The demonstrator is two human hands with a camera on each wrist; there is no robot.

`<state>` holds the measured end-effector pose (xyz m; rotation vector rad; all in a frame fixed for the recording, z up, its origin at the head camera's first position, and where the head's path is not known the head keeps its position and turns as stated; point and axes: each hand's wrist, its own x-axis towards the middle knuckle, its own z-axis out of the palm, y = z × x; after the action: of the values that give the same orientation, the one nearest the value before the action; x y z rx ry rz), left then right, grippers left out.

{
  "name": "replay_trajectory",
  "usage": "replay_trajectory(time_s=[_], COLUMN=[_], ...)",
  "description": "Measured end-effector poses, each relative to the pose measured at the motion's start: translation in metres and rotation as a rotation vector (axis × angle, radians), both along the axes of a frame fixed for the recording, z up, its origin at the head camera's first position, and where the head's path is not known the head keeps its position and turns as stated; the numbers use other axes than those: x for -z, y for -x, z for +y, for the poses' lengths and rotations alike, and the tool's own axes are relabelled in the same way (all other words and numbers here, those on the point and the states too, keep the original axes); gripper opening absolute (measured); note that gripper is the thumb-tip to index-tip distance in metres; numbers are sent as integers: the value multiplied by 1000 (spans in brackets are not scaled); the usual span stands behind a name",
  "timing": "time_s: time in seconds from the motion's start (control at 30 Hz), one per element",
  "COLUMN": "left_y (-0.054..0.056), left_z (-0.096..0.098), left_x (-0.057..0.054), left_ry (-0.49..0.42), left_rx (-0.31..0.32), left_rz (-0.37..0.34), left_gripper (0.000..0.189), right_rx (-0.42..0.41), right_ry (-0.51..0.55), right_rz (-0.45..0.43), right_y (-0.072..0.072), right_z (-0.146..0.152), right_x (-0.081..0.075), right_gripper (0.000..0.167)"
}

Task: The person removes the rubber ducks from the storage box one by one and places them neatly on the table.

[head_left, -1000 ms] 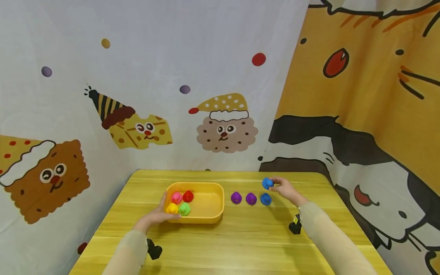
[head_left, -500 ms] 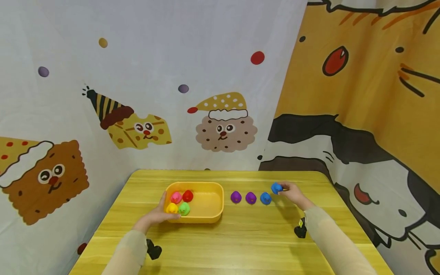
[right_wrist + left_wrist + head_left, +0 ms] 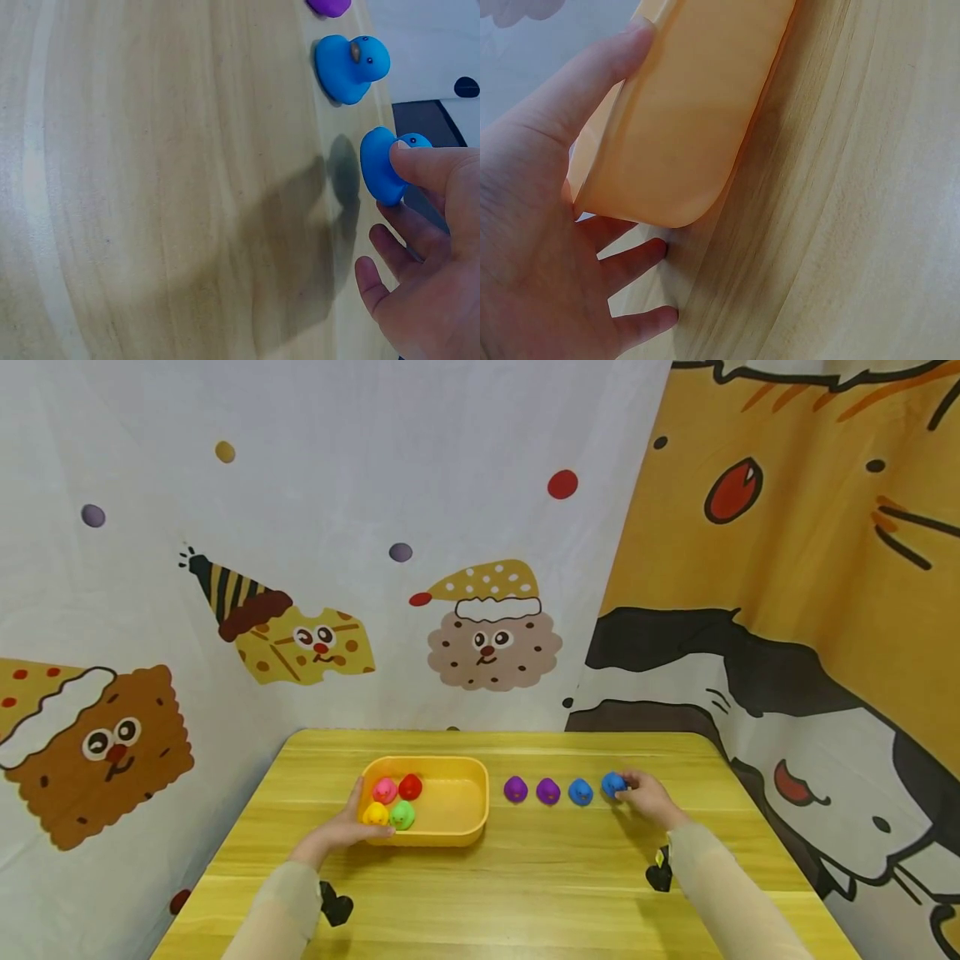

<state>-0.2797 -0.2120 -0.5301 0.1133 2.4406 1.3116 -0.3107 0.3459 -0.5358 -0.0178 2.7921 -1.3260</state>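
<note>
My right hand [image 3: 651, 799] pinches a blue rubber duck [image 3: 612, 784] between thumb and fingers. In the right wrist view that held duck [image 3: 379, 166] has its shadow set apart from it, just above the table. Beside it stands another blue duck [image 3: 581, 792], followed leftward by two purple ducks, one here [image 3: 548, 791] and one farther left [image 3: 515, 789]. My left hand [image 3: 339, 835] holds the left end of a yellow plastic tray [image 3: 456, 810], thumb on the near rim, other fingers at the end wall. Inside are pink [image 3: 385, 791], red [image 3: 410, 787], yellow [image 3: 376, 815] and green [image 3: 402, 815] ducks.
The wooden table [image 3: 480, 902] ends at the back against a printed curtain [image 3: 405, 635] with cartoon figures. A second patterned curtain [image 3: 810, 693] hangs along the right side. Black wrist cameras sit at both cuffs.
My right hand has carried the blue duck rightward and then down, from behind the other blue duck to the right end of the row. The left hand and tray have stayed put.
</note>
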Motion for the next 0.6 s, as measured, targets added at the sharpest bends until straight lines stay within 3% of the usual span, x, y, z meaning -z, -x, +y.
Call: replay_trajectory(time_s=[0.3,0.6], left_y=[5,0], left_z=[-4,2], left_x=[12,-1], left_ry=[-50,-11], left_rx=[-8,-15], left_rz=[0,-7], left_gripper=[133,126], right_rx=[-3,3], right_ry=[28,-9], right_rz=[-18,-35], right_y=[2,5], right_z=[4,5], right_x=[11,19], right_gripper=[45,42])
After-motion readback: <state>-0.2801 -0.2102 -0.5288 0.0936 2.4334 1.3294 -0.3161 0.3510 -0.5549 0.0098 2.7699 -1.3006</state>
